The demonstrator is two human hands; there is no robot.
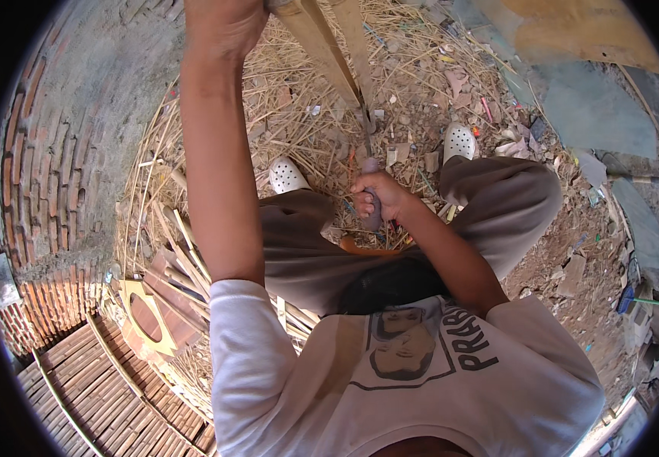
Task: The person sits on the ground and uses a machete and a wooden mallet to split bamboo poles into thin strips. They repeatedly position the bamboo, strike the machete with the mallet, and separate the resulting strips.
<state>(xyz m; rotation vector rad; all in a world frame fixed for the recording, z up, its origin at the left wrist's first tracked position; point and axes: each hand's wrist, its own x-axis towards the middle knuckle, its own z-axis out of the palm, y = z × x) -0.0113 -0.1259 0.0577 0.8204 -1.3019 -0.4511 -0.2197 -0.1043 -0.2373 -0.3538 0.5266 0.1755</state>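
Observation:
My left hand (pixel 226 27) is raised at the upper edge, closed around a length of split bamboo (pixel 320 42); its fingers are partly cut off by the frame. The bamboo's two long strips run down toward the middle and come together near a blade (pixel 368 135). My right hand (pixel 384 196) is closed in a fist round the thick grey handle (pixel 373 217) of this knife, low between my knees. The blade points away from me and meets the lower end of the bamboo; how deep it sits in it I cannot tell.
Straw and bamboo shavings (pixel 299 84) litter the ground around my white clogs (pixel 287 177). At left stand a brick wall (pixel 36 152), a bamboo slat platform (pixel 78 381), loose sticks (pixel 188 244) and a board with a round hole (pixel 146 316). Grey sheets (pixel 599 107) lie at right.

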